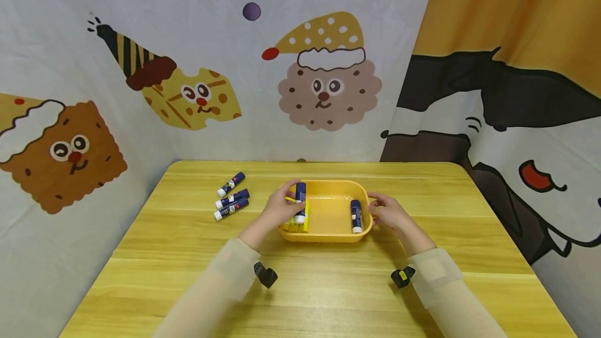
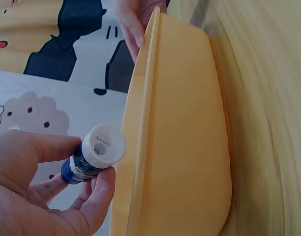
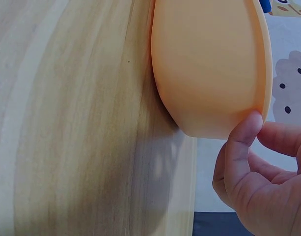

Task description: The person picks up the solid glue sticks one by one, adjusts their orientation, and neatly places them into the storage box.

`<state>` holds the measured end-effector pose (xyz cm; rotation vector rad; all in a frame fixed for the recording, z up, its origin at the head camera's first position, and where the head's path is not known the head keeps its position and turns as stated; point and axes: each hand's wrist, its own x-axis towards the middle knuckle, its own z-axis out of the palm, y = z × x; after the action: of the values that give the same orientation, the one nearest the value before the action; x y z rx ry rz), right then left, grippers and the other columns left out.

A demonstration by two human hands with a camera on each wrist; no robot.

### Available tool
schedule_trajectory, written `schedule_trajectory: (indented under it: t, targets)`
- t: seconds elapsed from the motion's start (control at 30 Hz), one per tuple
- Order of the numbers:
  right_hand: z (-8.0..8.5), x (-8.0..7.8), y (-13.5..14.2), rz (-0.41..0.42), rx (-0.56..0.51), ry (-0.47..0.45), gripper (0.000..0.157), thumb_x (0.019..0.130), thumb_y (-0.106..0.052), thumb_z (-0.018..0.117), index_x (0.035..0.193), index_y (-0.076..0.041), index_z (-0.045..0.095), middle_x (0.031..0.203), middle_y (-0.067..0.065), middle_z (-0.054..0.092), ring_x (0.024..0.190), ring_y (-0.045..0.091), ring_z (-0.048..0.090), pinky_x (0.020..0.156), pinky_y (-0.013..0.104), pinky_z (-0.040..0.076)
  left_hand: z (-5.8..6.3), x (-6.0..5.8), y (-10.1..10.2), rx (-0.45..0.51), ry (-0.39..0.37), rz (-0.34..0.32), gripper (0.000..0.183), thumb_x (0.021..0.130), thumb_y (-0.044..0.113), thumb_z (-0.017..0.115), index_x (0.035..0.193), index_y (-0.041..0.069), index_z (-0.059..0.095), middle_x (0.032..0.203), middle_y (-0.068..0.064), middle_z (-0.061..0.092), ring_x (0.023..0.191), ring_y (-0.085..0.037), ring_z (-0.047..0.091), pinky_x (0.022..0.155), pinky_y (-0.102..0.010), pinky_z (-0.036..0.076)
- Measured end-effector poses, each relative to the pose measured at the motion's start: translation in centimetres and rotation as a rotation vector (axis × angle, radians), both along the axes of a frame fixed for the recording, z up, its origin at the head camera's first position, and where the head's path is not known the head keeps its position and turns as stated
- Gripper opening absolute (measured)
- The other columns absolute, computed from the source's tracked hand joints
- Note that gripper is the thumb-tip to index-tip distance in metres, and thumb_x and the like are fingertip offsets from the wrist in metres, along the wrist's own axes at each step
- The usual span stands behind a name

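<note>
My left hand [image 1: 279, 207] pinches a glue stick [image 1: 300, 203] between thumb and fingers, over the left end of a yellow plastic basin [image 1: 328, 237]. This stick has a dark blue body and a white end; in the left wrist view the white end [image 2: 107, 145] faces the camera, beside the basin's rim. Beneath it at the basin's left end lie bright yellow pieces [image 1: 295, 227], partly hidden by the hand and stick. Another glue stick [image 1: 356, 217] lies inside at the right end. My right hand [image 1: 388, 214] grips the basin's right rim, thumb and fingers pinching its edge in the right wrist view.
On the wooden table [image 1: 324, 286], three more glue sticks lie left of the basin: one farther back [image 1: 231, 184], two close together [image 1: 232, 204]. Behind the table hangs a cloth [image 1: 211, 25] printed with cartoon figures.
</note>
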<state>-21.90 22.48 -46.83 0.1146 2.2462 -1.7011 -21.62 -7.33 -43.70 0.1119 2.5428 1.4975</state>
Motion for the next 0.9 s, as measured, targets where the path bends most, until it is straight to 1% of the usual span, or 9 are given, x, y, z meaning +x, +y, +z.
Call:
schedule_trajectory:
  t: [0.2,0.37,0.6,0.73,0.9]
  targets:
    - [0.0,0.0,-0.1,-0.004,0.002,-0.005,0.049,0.098,-0.006,0.046,0.145,-0.001,0.032,0.104,0.011,0.043,0.077,0.014,0.050,0.066,0.029,0.052,-0.3,-0.1,1.9,0.052,-0.017,-0.012,0.062,0.086,0.012,0.069,0.142,0.021,0.042,0.106,-0.014,0.054,0.084,-0.022,0.061,0.063,-0.029,0.053]
    - [0.0,0.0,-0.1,-0.005,0.003,-0.007,0.049,0.098,-0.007,0.046,0.145,-0.001,0.032,0.105,0.011,0.044,0.077,0.014,0.050,0.067,0.029,0.052,-0.5,-0.1,3.7,0.043,-0.057,-0.009,0.063,0.086,0.015,0.070,0.142,0.022,0.042,0.107,-0.013,0.054,0.082,-0.020,0.061,0.061,-0.027,0.051]
    - [0.1,0.1,0.0,-0.004,-0.002,-0.006,0.048,0.099,-0.007,0.045,0.145,-0.001,0.032,0.104,0.011,0.044,0.078,0.015,0.050,0.067,0.030,0.052,-1.1,0.0,5.9,0.029,-0.077,-0.011,0.062,0.084,0.013,0.071,0.140,0.019,0.045,0.101,-0.012,0.056,0.073,-0.019,0.057,0.060,-0.026,0.047]
    - [0.1,0.1,0.0,-0.006,-0.002,-0.004,0.047,0.099,-0.007,0.045,0.144,-0.001,0.033,0.104,0.010,0.044,0.078,0.014,0.050,0.068,0.031,0.052,-1.3,0.3,6.9,0.042,-0.108,0.003,0.063,0.082,0.012,0.073,0.139,0.019,0.047,0.097,-0.010,0.056,0.072,-0.018,0.054,0.058,-0.025,0.045]
    - [0.2,0.1,0.0,-0.005,-0.008,-0.007,0.048,0.099,-0.008,0.045,0.145,-0.001,0.032,0.104,0.011,0.044,0.080,0.015,0.051,0.068,0.030,0.052,-1.6,0.3,8.1,0.041,-0.118,0.004,0.063,0.082,0.012,0.073,0.138,0.017,0.047,0.093,-0.009,0.056,0.073,-0.017,0.054,0.060,-0.024,0.046]
